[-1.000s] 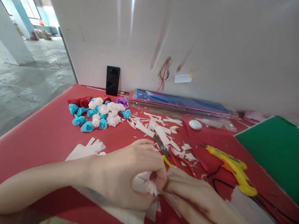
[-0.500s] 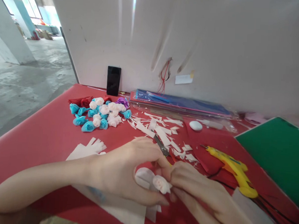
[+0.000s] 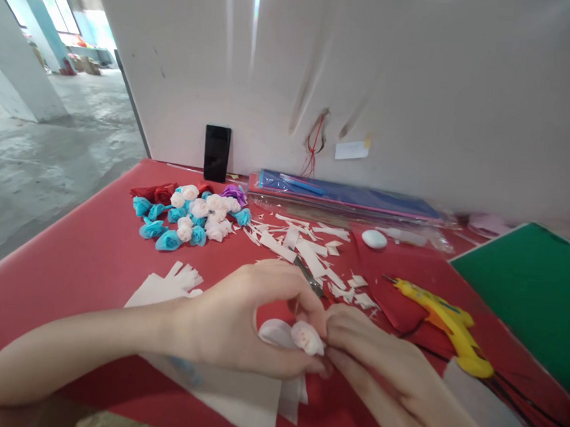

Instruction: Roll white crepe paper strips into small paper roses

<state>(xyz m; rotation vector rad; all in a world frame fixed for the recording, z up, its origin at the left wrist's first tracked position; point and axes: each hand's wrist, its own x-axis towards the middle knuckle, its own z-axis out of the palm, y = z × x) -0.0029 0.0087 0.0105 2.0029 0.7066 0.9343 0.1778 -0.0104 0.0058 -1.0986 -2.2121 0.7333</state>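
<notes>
Between my two hands sits a pale pink paper rose (image 3: 307, 338), with a loose strip of white paper (image 3: 276, 333) trailing off its left side. My left hand (image 3: 254, 321) curls round the rose, thumb below and fingers above, closed on it. The fingertips of my right hand (image 3: 372, 360) pinch together at the rose's right edge, on its base. Under my left forearm lie white paper sheets (image 3: 239, 397). Just behind my hands, the scissors (image 3: 310, 276) lie among white paper scraps (image 3: 309, 257).
Finished blue, pink, red and purple paper roses (image 3: 188, 217) are heaped at the back left. A yellow glue gun (image 3: 445, 326) with a black cord lies on the right, beside a green board (image 3: 525, 305). A phone (image 3: 216, 154) leans on the wall near wrapped blue sheets (image 3: 348, 198).
My left thumb and fingers have closed in on the rose, which has turned and shifted slightly. Less of the white strip shows. My right hand keeps nearly the same place.
</notes>
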